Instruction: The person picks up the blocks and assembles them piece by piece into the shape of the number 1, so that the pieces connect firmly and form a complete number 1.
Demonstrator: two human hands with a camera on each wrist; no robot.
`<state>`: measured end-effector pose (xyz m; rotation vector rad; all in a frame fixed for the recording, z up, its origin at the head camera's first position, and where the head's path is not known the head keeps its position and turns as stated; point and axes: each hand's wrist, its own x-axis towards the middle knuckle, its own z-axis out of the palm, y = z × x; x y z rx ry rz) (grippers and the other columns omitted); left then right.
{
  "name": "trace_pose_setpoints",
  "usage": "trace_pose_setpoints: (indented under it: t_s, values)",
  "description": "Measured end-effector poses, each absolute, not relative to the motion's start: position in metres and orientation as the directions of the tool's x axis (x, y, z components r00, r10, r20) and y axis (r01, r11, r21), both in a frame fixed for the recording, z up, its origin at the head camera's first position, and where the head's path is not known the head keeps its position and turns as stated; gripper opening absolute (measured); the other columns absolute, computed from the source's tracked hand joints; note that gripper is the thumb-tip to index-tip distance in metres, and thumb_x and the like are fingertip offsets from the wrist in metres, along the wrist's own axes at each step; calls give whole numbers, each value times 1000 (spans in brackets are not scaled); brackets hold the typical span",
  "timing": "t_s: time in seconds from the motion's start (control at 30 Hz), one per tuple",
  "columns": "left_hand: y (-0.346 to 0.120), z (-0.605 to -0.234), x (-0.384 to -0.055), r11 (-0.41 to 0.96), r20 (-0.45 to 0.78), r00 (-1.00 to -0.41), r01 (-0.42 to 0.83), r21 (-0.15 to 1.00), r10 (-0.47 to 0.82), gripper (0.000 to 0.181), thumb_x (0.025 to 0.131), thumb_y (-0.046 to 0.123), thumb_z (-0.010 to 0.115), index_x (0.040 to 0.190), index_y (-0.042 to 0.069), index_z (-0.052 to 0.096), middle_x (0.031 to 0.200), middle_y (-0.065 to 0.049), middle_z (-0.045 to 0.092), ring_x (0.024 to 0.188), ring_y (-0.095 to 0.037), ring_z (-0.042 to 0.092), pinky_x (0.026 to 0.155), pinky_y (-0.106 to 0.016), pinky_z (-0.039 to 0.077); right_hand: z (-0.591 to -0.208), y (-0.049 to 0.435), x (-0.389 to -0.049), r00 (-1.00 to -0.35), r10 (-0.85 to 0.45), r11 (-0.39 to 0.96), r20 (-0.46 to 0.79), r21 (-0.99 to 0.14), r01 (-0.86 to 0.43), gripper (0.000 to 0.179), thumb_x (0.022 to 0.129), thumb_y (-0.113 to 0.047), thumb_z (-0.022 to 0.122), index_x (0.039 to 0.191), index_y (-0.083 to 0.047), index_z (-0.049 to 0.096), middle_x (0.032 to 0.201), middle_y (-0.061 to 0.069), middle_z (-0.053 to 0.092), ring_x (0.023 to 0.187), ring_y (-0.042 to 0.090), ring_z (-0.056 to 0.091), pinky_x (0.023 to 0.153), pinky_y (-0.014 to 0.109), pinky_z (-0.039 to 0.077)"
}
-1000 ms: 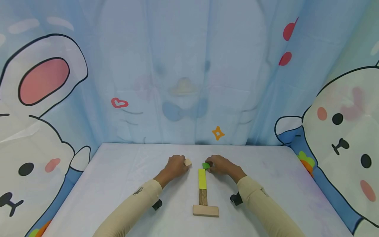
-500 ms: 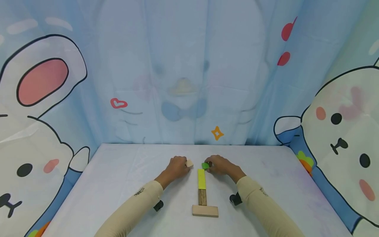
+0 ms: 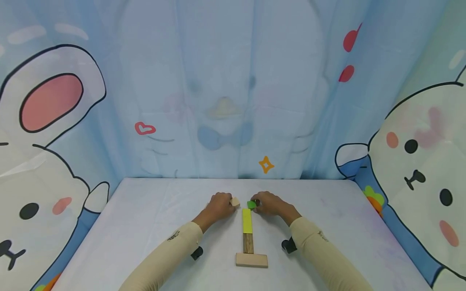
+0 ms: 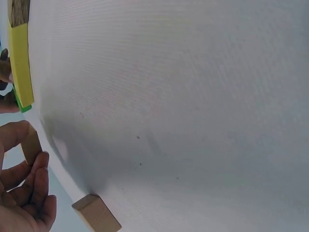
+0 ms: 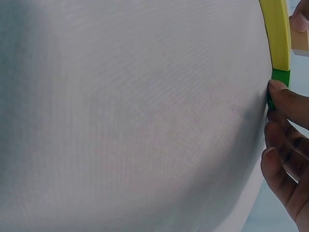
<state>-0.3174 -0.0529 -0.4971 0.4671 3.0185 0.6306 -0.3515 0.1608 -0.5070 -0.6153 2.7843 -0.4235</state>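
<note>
My left hand (image 3: 220,205) pinches a small pale wooden block (image 4: 31,145) between thumb and fingers, just left of the row's far end. With thumb and fingertips, my right hand (image 3: 269,203) grips a green block (image 3: 251,205) at the far end of a yellow block (image 3: 247,221). Behind the yellow one, toward me, come a dark-grained brown block (image 3: 248,243) and then a pale wooden bar (image 3: 251,260) lying crosswise, so the row looks like an upside-down T. Part of the green block is hidden by the right fingers.
Another pale wooden block (image 4: 96,215) lies on the white tabletop (image 3: 164,226) beside my left hand, mostly hidden in the head view. Beyond the table's far edge hangs a blue curtain (image 3: 218,60) with cartoon prints.
My left hand has moved a little to the right with the pale block, closer to the green one. The right hand stays at the green block.
</note>
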Motion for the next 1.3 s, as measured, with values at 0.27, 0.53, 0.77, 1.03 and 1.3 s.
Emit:
trace_pose_setpoints:
  t_s: [0.27, 0.53, 0.77, 1.03, 1.3]
  values:
    - [-50, -497, -318, 867, 42, -952, 295, 401, 305, 26, 93, 24, 72, 105, 0, 71, 82, -2, 66, 70, -12, 50, 65, -26, 43, -505, 160, -350, -872, -456, 863, -177, -329, -384, 38, 89, -15, 77, 124, -6, 67, 101, 1, 67, 97, 17, 59, 95, 42, 51]
    - [-48, -497, -319, 855, 32, -947, 303, 421, 320, 26, 93, 20, 71, 110, 0, 71, 89, -4, 68, 74, -12, 51, 69, -26, 45, -504, 160, -351, -878, -442, 868, -186, -334, -366, 39, 89, -16, 77, 125, -7, 67, 102, 0, 67, 98, 16, 59, 96, 42, 50]
    - [-46, -495, -319, 849, 4, -943, 300, 436, 332, 28, 94, 19, 70, 114, 0, 70, 99, -7, 71, 80, -13, 53, 74, -28, 48, -506, 160, -351, -877, -441, 869, -193, -336, -363, 39, 89, -17, 77, 125, -8, 67, 102, -1, 67, 97, 15, 59, 96, 41, 50]
    - [-43, -493, -319, 826, -19, -931, 313, 468, 364, 28, 94, 15, 70, 117, -1, 69, 105, -9, 72, 84, -12, 57, 81, -30, 53, -508, 161, -352, -878, -434, 873, -201, -336, -354, 37, 89, -17, 77, 124, -9, 68, 101, -2, 67, 97, 15, 58, 96, 41, 50]
    - [-41, -494, -321, 819, -17, -919, 342, 461, 393, 29, 94, 14, 71, 117, -2, 69, 104, -9, 71, 86, -13, 59, 83, -30, 54, -505, 159, -350, -876, -438, 870, -200, -340, -358, 37, 89, -16, 77, 124, -9, 68, 100, -2, 68, 96, 15, 58, 97, 41, 50]
